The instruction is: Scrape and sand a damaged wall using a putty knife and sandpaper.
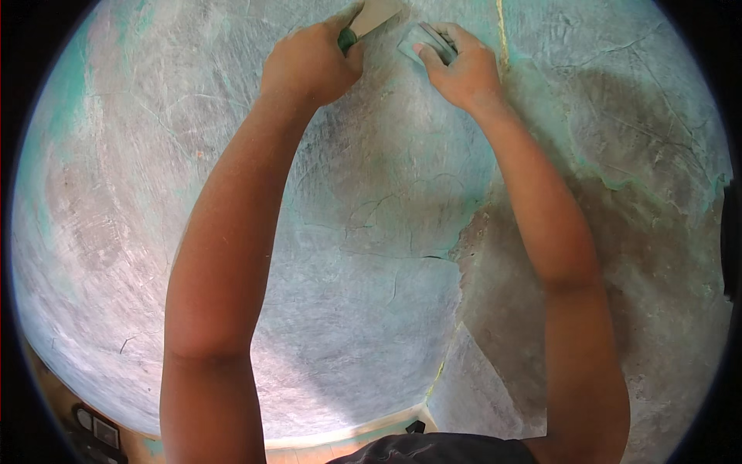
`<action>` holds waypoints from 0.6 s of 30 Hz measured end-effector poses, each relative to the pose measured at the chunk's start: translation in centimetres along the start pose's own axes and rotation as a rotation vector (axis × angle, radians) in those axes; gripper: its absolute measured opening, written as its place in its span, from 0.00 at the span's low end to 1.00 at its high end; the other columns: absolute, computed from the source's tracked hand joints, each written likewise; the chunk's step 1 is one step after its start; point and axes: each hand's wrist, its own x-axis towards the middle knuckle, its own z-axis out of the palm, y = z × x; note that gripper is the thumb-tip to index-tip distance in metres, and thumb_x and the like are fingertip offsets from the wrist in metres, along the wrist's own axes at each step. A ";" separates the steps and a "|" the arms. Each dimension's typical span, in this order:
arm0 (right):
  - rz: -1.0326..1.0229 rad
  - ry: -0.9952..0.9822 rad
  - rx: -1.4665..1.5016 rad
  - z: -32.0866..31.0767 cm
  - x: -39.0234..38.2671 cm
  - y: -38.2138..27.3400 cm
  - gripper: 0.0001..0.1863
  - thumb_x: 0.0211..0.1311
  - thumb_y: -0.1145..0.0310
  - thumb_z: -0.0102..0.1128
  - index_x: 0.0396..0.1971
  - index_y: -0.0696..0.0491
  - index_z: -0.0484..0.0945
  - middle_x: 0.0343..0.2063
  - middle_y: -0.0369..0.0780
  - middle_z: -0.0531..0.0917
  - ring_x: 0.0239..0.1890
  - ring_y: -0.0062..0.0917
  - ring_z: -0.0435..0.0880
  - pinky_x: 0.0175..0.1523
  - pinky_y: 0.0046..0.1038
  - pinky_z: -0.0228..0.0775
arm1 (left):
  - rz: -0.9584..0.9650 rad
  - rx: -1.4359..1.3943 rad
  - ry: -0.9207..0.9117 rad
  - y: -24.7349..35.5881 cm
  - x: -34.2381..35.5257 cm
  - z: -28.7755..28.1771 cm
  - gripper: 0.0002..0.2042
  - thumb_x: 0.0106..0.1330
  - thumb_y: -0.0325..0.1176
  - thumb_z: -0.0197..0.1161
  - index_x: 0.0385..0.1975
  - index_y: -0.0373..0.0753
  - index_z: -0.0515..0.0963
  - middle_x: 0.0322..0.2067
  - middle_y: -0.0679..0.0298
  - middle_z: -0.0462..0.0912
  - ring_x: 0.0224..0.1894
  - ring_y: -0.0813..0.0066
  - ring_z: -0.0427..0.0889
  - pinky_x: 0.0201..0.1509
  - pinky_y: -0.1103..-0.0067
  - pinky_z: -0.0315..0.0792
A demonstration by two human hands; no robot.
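Observation:
Both my arms reach up to a rough grey wall point(371, 255) with traces of green paint. My left hand point(309, 66) grips the green handle of a putty knife point(369, 17), whose flat metal blade points up and to the right against the wall. My right hand point(462, 71) presses a small grey sanding block point(427, 40) flat on the wall, fingers spread over it. The two tools lie close together near the top of the view.
The wall meets another wall at a corner point(471, 255) running down to the floor. A cracked patch point(386, 224) marks the plaster at the centre. A switch panel point(97, 429) sits at the lower left. A dark object point(416, 426) lies at the wall's foot.

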 end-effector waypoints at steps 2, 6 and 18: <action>-0.014 -0.004 -0.092 0.2 0.4 -0.2 0.21 0.55 0.54 0.64 0.43 0.52 0.79 0.36 0.46 0.85 0.41 0.40 0.83 0.47 0.38 0.75 | -0.107 -0.011 -0.140 1.2 -0.3 -1.4 0.28 0.61 0.36 0.59 0.65 0.46 0.67 0.45 0.50 0.82 0.46 0.53 0.82 0.52 0.64 0.75; 0.183 -0.149 -0.201 0.0 1.3 -2.0 0.22 0.50 0.51 0.70 0.39 0.52 0.81 0.33 0.45 0.85 0.37 0.36 0.85 0.44 0.33 0.76 | -0.143 0.032 -0.128 -0.4 -0.1 0.1 0.28 0.61 0.38 0.59 0.64 0.49 0.68 0.43 0.50 0.83 0.45 0.51 0.82 0.52 0.63 0.75; 0.236 -0.170 -0.179 -1.0 1.4 -5.1 0.23 0.52 0.58 0.69 0.38 0.62 0.75 0.32 0.50 0.83 0.40 0.41 0.83 0.45 0.39 0.74 | 0.138 -0.212 0.004 -0.5 -0.9 -0.2 0.25 0.62 0.39 0.58 0.61 0.46 0.70 0.43 0.50 0.82 0.46 0.52 0.81 0.52 0.63 0.74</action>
